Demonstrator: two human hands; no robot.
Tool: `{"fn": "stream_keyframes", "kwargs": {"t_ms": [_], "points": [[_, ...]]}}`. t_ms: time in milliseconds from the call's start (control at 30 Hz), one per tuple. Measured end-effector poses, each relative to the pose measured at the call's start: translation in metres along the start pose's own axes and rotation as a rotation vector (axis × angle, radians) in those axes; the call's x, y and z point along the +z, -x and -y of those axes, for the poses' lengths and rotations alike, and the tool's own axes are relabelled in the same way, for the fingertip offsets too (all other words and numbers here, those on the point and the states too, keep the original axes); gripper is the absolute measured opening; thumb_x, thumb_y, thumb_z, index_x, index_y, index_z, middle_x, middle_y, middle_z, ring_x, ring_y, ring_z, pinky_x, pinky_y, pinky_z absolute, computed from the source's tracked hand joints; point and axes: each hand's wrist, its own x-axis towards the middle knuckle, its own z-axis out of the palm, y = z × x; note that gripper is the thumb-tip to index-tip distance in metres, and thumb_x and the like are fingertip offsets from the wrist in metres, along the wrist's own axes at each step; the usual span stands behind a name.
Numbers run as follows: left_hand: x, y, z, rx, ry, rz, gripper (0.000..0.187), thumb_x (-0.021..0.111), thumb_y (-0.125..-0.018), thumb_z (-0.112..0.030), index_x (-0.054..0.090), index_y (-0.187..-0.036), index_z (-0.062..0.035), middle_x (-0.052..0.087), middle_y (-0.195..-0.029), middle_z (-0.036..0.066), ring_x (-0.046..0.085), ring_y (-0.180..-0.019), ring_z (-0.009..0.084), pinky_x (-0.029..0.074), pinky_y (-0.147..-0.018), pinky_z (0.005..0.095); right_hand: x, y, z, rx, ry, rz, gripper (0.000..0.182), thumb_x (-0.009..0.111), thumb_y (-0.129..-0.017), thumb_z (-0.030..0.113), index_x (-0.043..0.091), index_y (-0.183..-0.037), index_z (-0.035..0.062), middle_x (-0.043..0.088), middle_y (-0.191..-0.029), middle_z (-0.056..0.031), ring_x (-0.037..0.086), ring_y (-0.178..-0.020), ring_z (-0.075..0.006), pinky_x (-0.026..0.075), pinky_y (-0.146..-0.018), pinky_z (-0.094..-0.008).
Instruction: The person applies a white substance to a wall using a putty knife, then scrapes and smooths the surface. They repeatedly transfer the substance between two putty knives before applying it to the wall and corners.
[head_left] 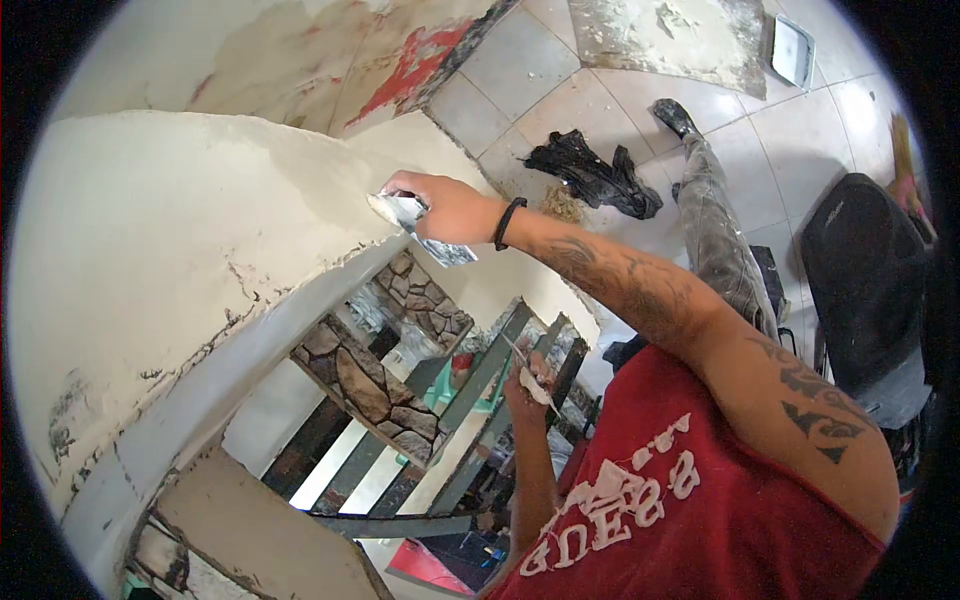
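Plaster-caked trowel (pixel 420 228) pressed to the cream wall (pixel 180 230).
Right hand (pixel 450 208) grips it, blade slanting lower right; left hand (pixel 527 385) clutches a putty knife (pixel 520 352), mid-frame.

I log a wide flat metal putty knife (pixel 420 228), plaster-smeared, gripped in my right hand (pixel 450 207), its edge against the cream plastered wall (pixel 170 230); a narrow plaster-loaded metal spatula (pixel 528 372) sits in my left hand (pixel 525 385).
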Motion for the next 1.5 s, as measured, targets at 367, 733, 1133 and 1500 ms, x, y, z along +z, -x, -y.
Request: {"fn": "stream_keyframes", "kwargs": {"t_ms": [367,733,1133,1500], "points": [[0.004,-0.002,0.003,0.037,-0.066,-0.098,0.039,0.047,-0.092,-0.027,0.045,-0.122,-0.002,0.05,-0.069,0.007,0.054,-0.055,0.0171,0.051,-0.054,0.0314,0.008,0.016,0.047,-0.058,0.019,-0.126,0.05,0.06,-0.062,0.004,0.049,-0.111,0.0037,0.055,-0.099,-0.0174,0.054,-0.093,-0.0335,0.044,-0.082,-0.038],[0.003,-0.01,0.006,-0.016,-0.051,-0.131,0.042,0.051,-0.09,-0.032,0.046,-0.123,-0.0057,0.051,-0.07,0.006,0.053,-0.055,0.0161,0.049,-0.052,0.0307,-0.031,0.047,0.12,-0.237,-0.155,-0.085,0.055,0.056,-0.064,0.003,0.047,-0.118,0.004,0.054,-0.102,-0.013,0.055,-0.093,-0.0241,0.044,-0.082,-0.0326],[0.005,-0.016,0.009,-0.01,-0.043,-0.101,0.04,0.047,-0.092,-0.03,0.046,-0.123,-0.0046,0.05,-0.069,0.006,0.053,-0.056,0.0164,0.048,-0.053,0.0308,-0.004,-0.02,-0.036,0.19,-0.216,0.002,0.052,0.047,-0.065,-0.006,0.052,-0.116,0.0076,0.059,-0.102,-0.0095,0.054,-0.094,-0.0192,0.043,-0.081,-0.0274],[0.007,-0.018,0.008,0.008,-0.077,-0.093,0.04,0.046,-0.093,-0.031,0.046,-0.122,-0.0037,0.05,-0.071,0.006,0.053,-0.054,0.0161,0.049,-0.051,0.0296,0.008,-0.003,0.017,0.089,-0.116,-0.048,0.049,0.052,-0.065,-0.002,0.051,-0.113,0.0084,0.06,-0.096,-0.0151,0.059,-0.089,-0.027,0.045,-0.078,-0.0337]]}}
